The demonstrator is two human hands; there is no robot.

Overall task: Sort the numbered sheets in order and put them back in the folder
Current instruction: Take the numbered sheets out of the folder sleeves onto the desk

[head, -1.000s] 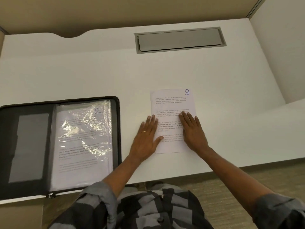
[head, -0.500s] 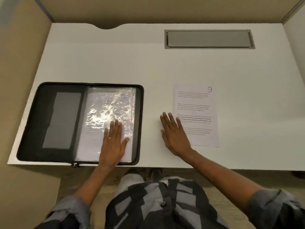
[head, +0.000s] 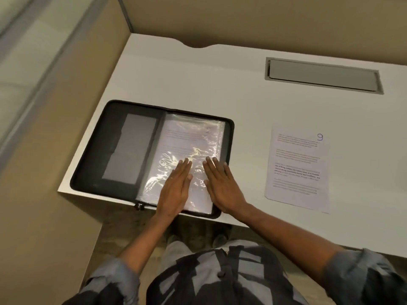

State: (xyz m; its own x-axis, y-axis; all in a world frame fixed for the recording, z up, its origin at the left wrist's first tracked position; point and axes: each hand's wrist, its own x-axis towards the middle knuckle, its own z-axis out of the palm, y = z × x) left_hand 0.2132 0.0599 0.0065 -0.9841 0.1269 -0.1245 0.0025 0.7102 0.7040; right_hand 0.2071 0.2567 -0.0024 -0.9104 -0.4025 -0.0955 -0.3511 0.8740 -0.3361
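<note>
Head view: left hand (head: 176, 190), right hand (head: 222, 188) both flat, fingers extended, resting on folder (head: 114, 148) plastic sleeve (head: 189, 137).

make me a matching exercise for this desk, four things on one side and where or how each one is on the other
Things:
1. sheet marked 9
2. folder
3. cable hatch
4. both hands: left hand, right hand

States:
A. shut, at the desk's far edge
B. flat on the plastic sleeve
C. lying open at the desk's left
D. loose on the desk, right of the folder

Pairs: 1-D, 2-C, 3-A, 4-B
</note>
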